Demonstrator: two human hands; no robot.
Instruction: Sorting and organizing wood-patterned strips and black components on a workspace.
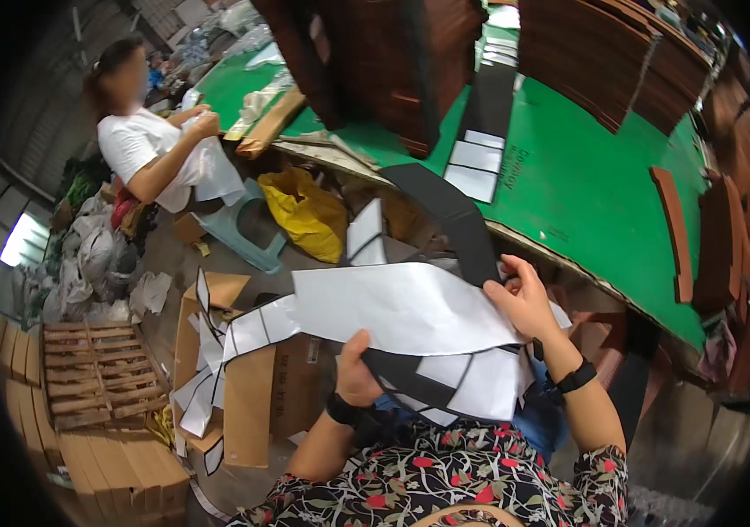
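Note:
A wide white sheet with a thin dark edge (393,303) lies across in front of me. My right hand (526,303) grips its right end, thumb on top, beside a curved black strip (458,206) that reaches up to the table. At its lower edge is my left hand (357,378), thumb raised; the other fingers are hidden behind the material. More black strips with white patches (485,382) hang below over my lap. A jointed white strip (256,329) runs left from the sheet to an open cardboard box (248,404).
A green-topped table (577,193) bears a black strip with white patches (480,132) and dark brown panels (577,57). At left, another person (142,140) handles clear plastic by a pale blue stool (243,230). A yellow bag (305,211), wooden pallet (98,373) and stacked cartons (125,474) occupy the floor.

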